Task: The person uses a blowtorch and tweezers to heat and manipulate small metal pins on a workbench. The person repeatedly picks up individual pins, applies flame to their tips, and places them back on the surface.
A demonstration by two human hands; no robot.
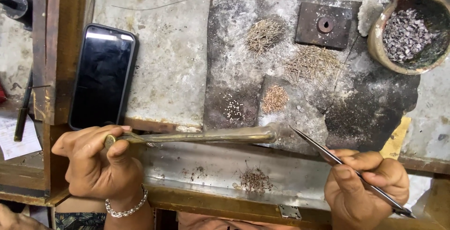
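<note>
Seen from above, two bare hands work at the near edge of a scarred, dusty worktop (173,70). The left hand (96,162), wearing a silver chain bracelet (125,208) at the wrist, is curled closed around the end of a long brass-coloured blowpipe (197,137). The pipe lies almost level, running rightward from the fist and ending just short of centre. The right hand (363,183) is closed in a pinch grip on slim dark metal tweezers (337,162), which slant up and to the left. Their pointed tip sits just beside the pipe's open end, nearly touching it.

Below the pipe, on a lower metal ledge (201,166), lies a small heap of dark wire scraps (255,181).

Beyond the pipe sits a charred, ash-speckled soldering slab (375,103), dark grey and cracked. On its near part are a cluster of tiny pale beads (233,109) and, just to their right, a small pile of copper-coloured wire bits (274,99). Farther back on the slab are two larger piles of fine pale wire pieces (264,35), one left and one right of centre, and a square rusty metal block (323,25) with a round hole.

At the far right corner stands a clay bowl (382,47) filled with small grey metal fragments. To the left, well apart from the slab, a black smartphone (103,75) lies face up with a dark screen, beside a wooden rail (56,47).
</note>
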